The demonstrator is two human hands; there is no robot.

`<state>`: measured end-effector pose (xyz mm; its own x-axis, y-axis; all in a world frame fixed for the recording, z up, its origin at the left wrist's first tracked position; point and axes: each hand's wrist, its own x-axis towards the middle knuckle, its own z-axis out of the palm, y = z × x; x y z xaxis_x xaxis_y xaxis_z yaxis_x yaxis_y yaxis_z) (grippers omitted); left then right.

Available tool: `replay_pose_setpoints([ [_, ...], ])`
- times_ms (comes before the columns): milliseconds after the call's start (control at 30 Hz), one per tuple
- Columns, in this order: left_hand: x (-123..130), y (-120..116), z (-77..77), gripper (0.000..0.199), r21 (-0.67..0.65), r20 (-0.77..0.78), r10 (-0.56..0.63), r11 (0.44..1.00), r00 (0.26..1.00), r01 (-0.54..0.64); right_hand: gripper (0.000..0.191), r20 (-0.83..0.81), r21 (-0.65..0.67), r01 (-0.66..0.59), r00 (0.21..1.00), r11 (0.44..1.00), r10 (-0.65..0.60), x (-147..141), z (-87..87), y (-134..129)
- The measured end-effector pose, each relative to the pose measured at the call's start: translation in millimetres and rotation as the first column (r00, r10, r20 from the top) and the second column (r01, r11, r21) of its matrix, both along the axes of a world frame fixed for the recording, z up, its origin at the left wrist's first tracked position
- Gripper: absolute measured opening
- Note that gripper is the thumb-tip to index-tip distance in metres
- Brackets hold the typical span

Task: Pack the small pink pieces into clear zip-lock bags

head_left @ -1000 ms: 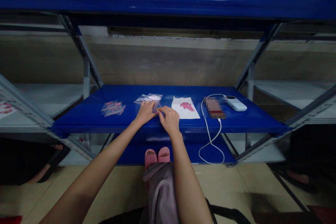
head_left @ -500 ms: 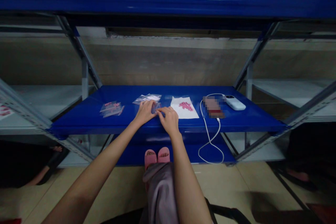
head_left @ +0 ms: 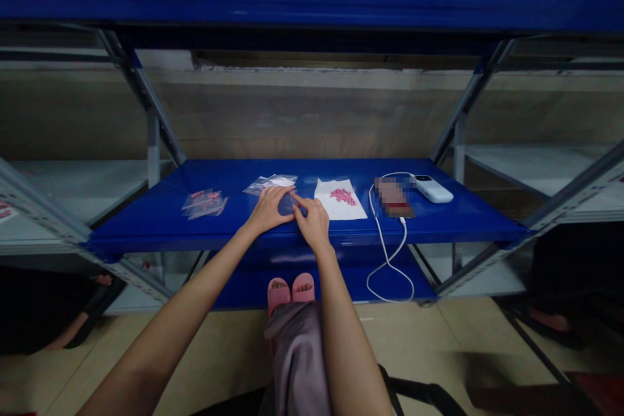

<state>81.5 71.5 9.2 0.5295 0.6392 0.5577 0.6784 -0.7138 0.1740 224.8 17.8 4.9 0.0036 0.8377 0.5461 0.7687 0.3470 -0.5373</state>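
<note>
Both hands meet over the front of the blue shelf (head_left: 244,227). A small clear plastic bag (head_left: 286,204) is between them. My left hand (head_left: 269,209) grips the bag's left and front edge, thumb and fingers curved round it. My right hand (head_left: 311,218) pinches the bag's right side. Behind my left hand lies a pile of clear bags (head_left: 263,183). Further left are several bags with small pink pieces inside (head_left: 205,203). Just right of my right hand, a white sheet (head_left: 324,192) bears a heap of small pink pieces (head_left: 344,196).
On the right of the shelf are a blurred-out phone-like object (head_left: 392,197) and a white power bank (head_left: 433,189). A white cable (head_left: 385,253) loops over the front edge. Metal posts flank the shelf; parts of other people show low at both sides.
My hands have shifted slightly around the small bag, and my left thumb has come closer to my right fingers. The view has moved a little; the other items lie as before.
</note>
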Motion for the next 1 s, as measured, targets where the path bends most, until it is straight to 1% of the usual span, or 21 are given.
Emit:
replay_pose_setpoints([
  [133, -0.7, 1.8, -1.9, 0.041, 0.015, 0.003, -0.007, 1.0, 1.0, 0.006, 0.033, -0.04, -0.03, -0.009, 0.999, 0.999, 0.008, 0.6, -0.5, 0.8],
  [333, -0.6, 4.2, -2.2, 0.038, 0.017, -0.007, -0.007, 1.0, 1.0, 0.008, 0.021, -0.142, -0.04, -0.049, 0.989, 0.998, 0.042, 1.7, 0.5, 1.6],
  [500, -0.4, 3.7, -1.6, 0.035, 0.015, 0.003, -0.004, 1.0, 1.0, 0.004, 0.02, -0.206, -0.043, -0.027, 0.978, 0.999, 0.017, -1.1, 2.1, 0.6],
  [600, -0.5, 3.4, -2.3, 0.038, 0.029, 0.035, -0.008, 1.0, 0.999, 0.007, 0.023, -0.247, -0.021, -0.003, 0.969, 1.0, -0.002, 0.3, 2.8, 0.9],
  [667, -0.6, 3.4, -2.9, 0.043, 0.04, 0.047, -0.009, 0.999, 0.999, 0.007, 0.025, -0.278, 0.009, 0.06, 0.959, 0.998, -0.055, 8.7, 3.7, 1.6],
  [733, -0.7, 3.8, -3.4, 0.047, 0.048, 0.057, -0.016, 0.999, 0.998, 0.013, 0.028, -0.278, 0.026, 0.197, 0.943, 0.98, -0.182, 24.7, 5.9, 1.9],
  [767, -0.8, 4.1, -3.7, 0.048, 0.051, 0.063, -0.019, 0.999, 0.998, 0.016, 0.029, -0.253, 0.027, 0.287, 0.929, 0.958, -0.271, 34.7, 7.6, 1.8],
  [833, -1.1, 5.0, -4.4, 0.05, 0.05, 0.075, -0.022, 0.999, 0.997, 0.018, 0.029, -0.145, -0.035, 0.458, 0.877, 0.888, -0.458, 55.5, 11.5, 1.1],
  [867, -1.2, 5.6, -4.8, 0.05, 0.049, 0.078, -0.021, 0.999, 0.997, 0.017, 0.027, -0.063, -0.08, 0.506, 0.857, 0.859, -0.511, 64.5, 13.2, 0.8],
  [933, -1.3, 6.6, -5.7, 0.049, 0.044, 0.08, -0.019, 0.999, 0.997, 0.016, 0.025, 0.104, -0.166, 0.579, 0.815, 0.798, -0.569, 76.9, 15.4, 1.2],
  [1000, -1.1, 7.2, -6.3, 0.048, 0.034, 0.084, -0.014, 0.999, 0.996, 0.011, 0.023, 0.23, -0.221, 0.616, 0.786, 0.756, -0.574, 80.7, 15.1, 4.0],
])
